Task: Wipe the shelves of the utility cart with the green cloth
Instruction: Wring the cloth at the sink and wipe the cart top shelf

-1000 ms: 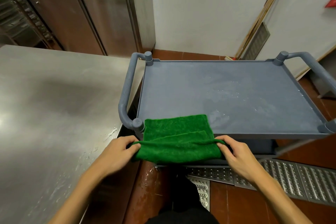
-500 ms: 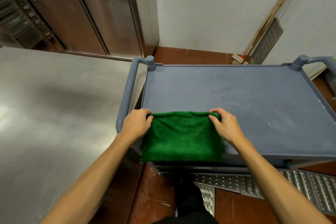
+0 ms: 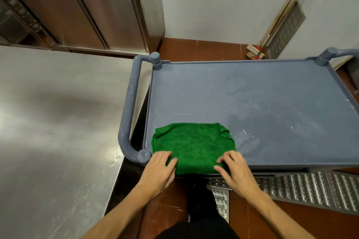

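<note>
Head view: the green cloth [image 3: 194,146] lies folded at the near-left corner of the utility cart's top shelf [image 3: 252,103], left hand [image 3: 160,170] and right hand [image 3: 236,170] flat on it, gripping nothing; droplets remain, so wiping seems barely begun; lower shelves are hidden

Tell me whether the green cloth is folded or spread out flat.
Folded. The green cloth lies as a thick compact pad on the cart's top shelf, a doubled corner at its far right; left hand and right hand press its near edge.
</note>
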